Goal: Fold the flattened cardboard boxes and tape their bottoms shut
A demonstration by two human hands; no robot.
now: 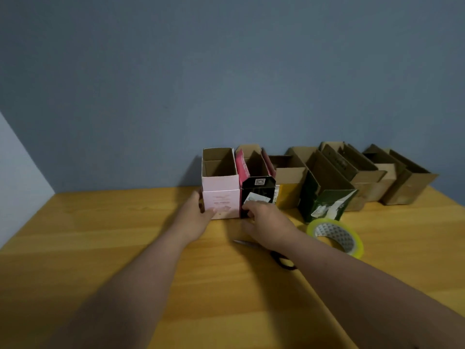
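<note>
Two bare forearms are seen nearest the camera, stretched forward over the yellow wooden worktop (100, 235). The left hand (198, 215) is laid against the left side and lower front of the pink box (221, 195), with its fingers fairly straight around the corner. The right hand (264, 222) is set at the foot of the black box (258, 195), its fingers curled at the lower front edge; whether that box is actually gripped cannot be told.

The pink box is stood upright with its top open, at the left end of a row along the blue wall (226, 71), and is touched on its right by the black box with red flaps. Further right a yellow box (289, 195), a dark green box (324, 202) and several plain brown boxes (377, 180) are lined up, all open at the top.

Just right of the right hand a roll of clear tape (336, 236) is lain on the worktop in front of the green box. A pair of scissors (271, 253) is partly hidden under the right forearm.
</note>
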